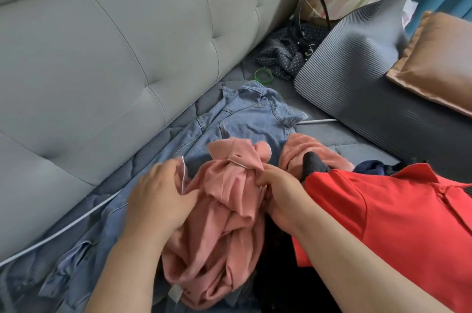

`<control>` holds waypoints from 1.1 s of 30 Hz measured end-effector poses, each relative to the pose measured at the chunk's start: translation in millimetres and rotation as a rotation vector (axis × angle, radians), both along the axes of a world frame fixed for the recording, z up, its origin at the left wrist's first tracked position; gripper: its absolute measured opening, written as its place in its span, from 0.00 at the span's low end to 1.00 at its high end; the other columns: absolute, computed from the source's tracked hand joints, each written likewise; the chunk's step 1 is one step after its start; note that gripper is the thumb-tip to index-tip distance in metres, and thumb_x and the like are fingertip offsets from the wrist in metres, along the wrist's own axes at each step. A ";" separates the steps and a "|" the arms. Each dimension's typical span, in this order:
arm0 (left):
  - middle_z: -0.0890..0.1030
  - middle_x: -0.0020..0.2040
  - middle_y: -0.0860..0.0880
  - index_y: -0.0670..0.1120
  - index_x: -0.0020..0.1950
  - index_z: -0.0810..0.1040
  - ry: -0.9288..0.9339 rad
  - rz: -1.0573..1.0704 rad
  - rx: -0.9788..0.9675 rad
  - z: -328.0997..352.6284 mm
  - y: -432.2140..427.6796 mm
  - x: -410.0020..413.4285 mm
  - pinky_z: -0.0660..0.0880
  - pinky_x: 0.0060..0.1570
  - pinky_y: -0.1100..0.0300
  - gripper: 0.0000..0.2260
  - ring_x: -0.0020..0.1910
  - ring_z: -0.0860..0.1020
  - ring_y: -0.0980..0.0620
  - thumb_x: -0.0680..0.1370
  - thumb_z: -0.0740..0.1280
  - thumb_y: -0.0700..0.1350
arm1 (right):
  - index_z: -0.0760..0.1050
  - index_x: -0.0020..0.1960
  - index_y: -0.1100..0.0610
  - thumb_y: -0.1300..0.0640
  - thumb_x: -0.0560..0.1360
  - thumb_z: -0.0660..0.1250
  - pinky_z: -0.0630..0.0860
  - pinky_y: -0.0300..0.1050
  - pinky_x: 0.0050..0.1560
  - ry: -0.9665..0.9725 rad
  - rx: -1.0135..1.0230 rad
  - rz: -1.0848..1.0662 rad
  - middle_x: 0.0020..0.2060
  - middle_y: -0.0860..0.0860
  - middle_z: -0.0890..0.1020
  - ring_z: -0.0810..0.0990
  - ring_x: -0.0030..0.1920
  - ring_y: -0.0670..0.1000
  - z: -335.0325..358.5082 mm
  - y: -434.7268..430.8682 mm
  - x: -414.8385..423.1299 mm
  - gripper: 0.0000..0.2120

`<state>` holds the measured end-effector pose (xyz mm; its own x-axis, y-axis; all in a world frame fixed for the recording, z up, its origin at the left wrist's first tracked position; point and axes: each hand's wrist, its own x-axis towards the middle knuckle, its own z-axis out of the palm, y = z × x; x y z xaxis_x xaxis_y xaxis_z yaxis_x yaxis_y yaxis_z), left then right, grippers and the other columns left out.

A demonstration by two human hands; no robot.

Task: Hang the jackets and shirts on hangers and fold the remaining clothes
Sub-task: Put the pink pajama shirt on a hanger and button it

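Barely begun, seemingly: left hand [158, 192], right hand [275, 197] gripping bunched pink shirt [229, 223], fingers curled; denim jacket [245, 118] far, red polo [396, 223] right, lying loose.

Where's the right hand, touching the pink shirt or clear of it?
Touching. The head view shows the right hand pinching the pink shirt just below its collar.

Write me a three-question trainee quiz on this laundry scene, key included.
1. Multiple choice: the left hand and right hand both hold: A) the brown cushion B) the pink garment C) the green ring.
2. True or false: the red polo shirt lies left of the pink garment.
3. Fill in: the pink garment lies on a spread ____ jacket.
Key: 1 B; 2 false; 3 denim.
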<state>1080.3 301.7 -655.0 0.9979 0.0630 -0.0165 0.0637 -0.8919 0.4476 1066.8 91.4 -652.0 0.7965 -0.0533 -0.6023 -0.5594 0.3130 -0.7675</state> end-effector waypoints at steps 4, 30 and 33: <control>0.70 0.67 0.54 0.55 0.74 0.63 0.303 0.052 -0.806 29.1 -22.4 -2.0 0.66 0.59 0.60 0.46 0.61 0.73 0.58 0.57 0.73 0.56 | 0.82 0.48 0.62 0.66 0.60 0.58 0.68 0.48 0.41 -0.119 0.139 0.054 0.43 0.60 0.79 0.76 0.44 0.58 49.1 -13.0 -20.4 0.20; 0.81 0.32 0.53 0.48 0.37 0.80 -0.022 0.167 -1.421 418.6 -93.9 -241.5 0.73 0.40 0.56 0.11 0.35 0.79 0.56 0.77 0.63 0.39 | 0.80 0.41 0.57 0.58 0.63 0.71 0.72 0.44 0.42 -0.576 -0.362 0.332 0.34 0.50 0.77 0.75 0.38 0.47 412.7 -110.4 -307.1 0.08; 0.74 0.35 0.49 0.49 0.37 0.75 -0.144 0.084 -1.492 475.5 -96.8 -278.9 0.71 0.39 0.56 0.10 0.37 0.74 0.52 0.78 0.61 0.41 | 0.78 0.37 0.54 0.54 0.61 0.73 0.70 0.44 0.39 -0.609 -0.479 0.360 0.31 0.47 0.73 0.70 0.35 0.45 435.4 -125.1 -339.9 0.07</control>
